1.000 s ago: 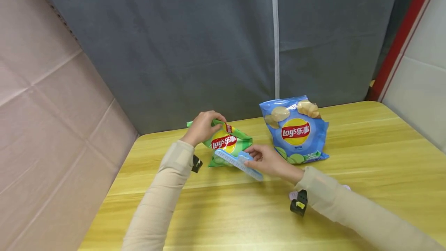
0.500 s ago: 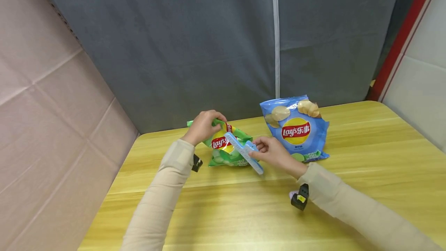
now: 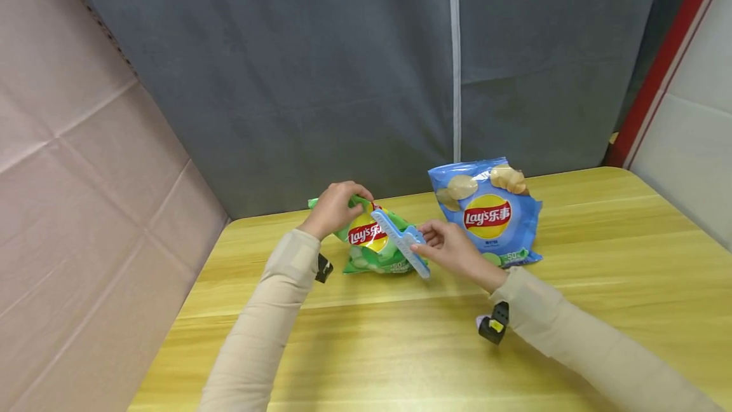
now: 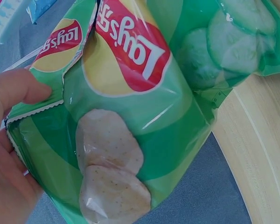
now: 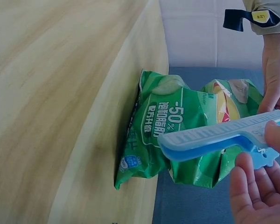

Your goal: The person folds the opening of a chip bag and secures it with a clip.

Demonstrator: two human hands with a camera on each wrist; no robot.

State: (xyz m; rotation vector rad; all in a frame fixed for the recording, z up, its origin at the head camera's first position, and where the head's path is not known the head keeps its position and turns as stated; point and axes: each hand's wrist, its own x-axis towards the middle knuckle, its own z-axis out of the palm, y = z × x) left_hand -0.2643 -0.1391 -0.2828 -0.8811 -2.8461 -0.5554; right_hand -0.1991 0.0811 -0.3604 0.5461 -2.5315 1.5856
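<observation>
A green Lay's chip bag (image 3: 366,237) stands on the table, its top folded over. My left hand (image 3: 337,210) pinches that folded top, the thumb (image 4: 28,88) lying on the flap in the left wrist view. Between thumb and fingers my right hand (image 3: 452,250) holds a light blue bag clip (image 5: 214,135) by its grip. The clip slants in front of the green bag's right side in the head view; whether it touches the bag I cannot tell. Its long jaws look nearly together in the right wrist view.
A blue Lay's chip bag (image 3: 486,215) stands upright behind and right of my right hand. Partly hidden by the right wrist camera (image 3: 493,326), a small pale purple object (image 3: 480,320) lies on the wooden table (image 3: 366,348). A grey curtain (image 3: 286,94) hangs behind the table.
The clip has turned steeper and risen, with my right hand moving slightly up and right overall. My left hand keeps its hold on the green bag's folded top.
</observation>
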